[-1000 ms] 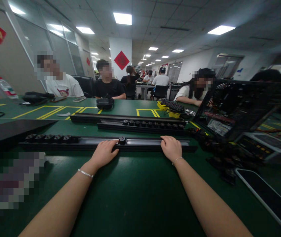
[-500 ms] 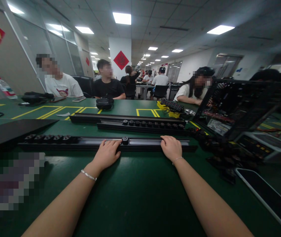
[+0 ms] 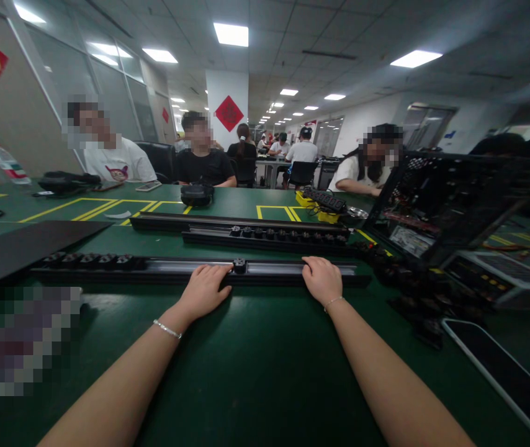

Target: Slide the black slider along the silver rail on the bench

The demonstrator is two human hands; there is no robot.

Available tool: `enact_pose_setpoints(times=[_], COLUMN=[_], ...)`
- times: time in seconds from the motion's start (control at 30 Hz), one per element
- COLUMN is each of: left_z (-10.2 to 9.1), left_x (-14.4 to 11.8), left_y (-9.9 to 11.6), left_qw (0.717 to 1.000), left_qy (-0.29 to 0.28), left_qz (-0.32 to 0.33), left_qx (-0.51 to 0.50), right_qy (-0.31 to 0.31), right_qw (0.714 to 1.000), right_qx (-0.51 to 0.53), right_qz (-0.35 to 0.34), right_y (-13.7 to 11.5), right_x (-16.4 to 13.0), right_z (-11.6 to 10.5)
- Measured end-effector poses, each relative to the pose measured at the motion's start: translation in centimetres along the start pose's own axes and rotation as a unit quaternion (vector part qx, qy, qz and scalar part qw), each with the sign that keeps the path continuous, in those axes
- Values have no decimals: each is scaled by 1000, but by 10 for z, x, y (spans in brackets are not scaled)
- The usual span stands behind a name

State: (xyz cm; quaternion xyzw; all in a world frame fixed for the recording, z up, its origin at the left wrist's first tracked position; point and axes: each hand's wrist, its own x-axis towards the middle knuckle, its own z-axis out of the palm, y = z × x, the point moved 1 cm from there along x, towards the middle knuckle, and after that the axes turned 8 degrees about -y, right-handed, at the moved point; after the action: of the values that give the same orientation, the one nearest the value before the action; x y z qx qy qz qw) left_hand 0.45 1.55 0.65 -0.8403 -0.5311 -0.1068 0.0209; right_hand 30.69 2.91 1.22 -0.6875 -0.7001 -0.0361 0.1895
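A long black rail (image 3: 269,271) with a silver channel lies across the green table (image 3: 256,366) in front of me. A small black socket module (image 3: 239,266) sits in the channel near its middle, and several more modules (image 3: 90,260) are grouped at the rail's left end. My left hand (image 3: 204,290) rests on the rail's near edge, fingertips just left of the single module. My right hand (image 3: 323,279) lies on the rail further right, fingers curled over its edge. Both wrists wear thin bracelets.
Two more black rails (image 3: 265,234) lie behind. A pile of loose black modules (image 3: 414,288) and an open black computer case (image 3: 451,205) stand at right, a phone (image 3: 502,372) at near right, a dark panel (image 3: 18,245) at left. Several people sit across the table.
My left hand has slid a little to the right along the rail, and the single module has moved right with it. My right hand has stayed put.
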Motion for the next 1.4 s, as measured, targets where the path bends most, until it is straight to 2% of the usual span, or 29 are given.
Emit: enact_pose_setpoints(times=[0.27, 0.37, 0.47, 0.6, 0.67, 0.77, 1.07, 1.17, 1.4], left_z=[-2, -2, -2, -4, -4, -3, -2, -3, -2], left_x=[1, 0, 0, 0, 0, -1, 0, -1, -3], left_y=[3, 3, 4, 7, 8, 9, 10, 12, 11], left_qw=[1000, 1000, 1000, 1000, 999, 999, 998, 998, 999], left_qy=[-11, -11, -11, -8, -6, -6, -3, -5, -3], left_qz=[-5, -7, -5, -7, -11, -11, -16, -22, -17], left_qx=[13, 15, 17, 27, 35, 40, 52, 59, 42], right_qy=[20, 35, 16, -70, -96, -98, -110, -124, -112], right_qw=[1000, 999, 996, 978, 970, 974, 970, 972, 973], right_qx=[4, 9, 21, 22, 4, -11, -55, -54, -39], right_qz=[-4, -25, -89, -194, -224, -204, -209, -194, -195], right_y=[2, -2, -23, -67, -84, -94, -93, -95, -92], right_x=[0, -1, -7, -22, -28, -30, -25, -24, -23], right_z=[4, 1, -5, -3, 1, 7, 5, 4, 5])
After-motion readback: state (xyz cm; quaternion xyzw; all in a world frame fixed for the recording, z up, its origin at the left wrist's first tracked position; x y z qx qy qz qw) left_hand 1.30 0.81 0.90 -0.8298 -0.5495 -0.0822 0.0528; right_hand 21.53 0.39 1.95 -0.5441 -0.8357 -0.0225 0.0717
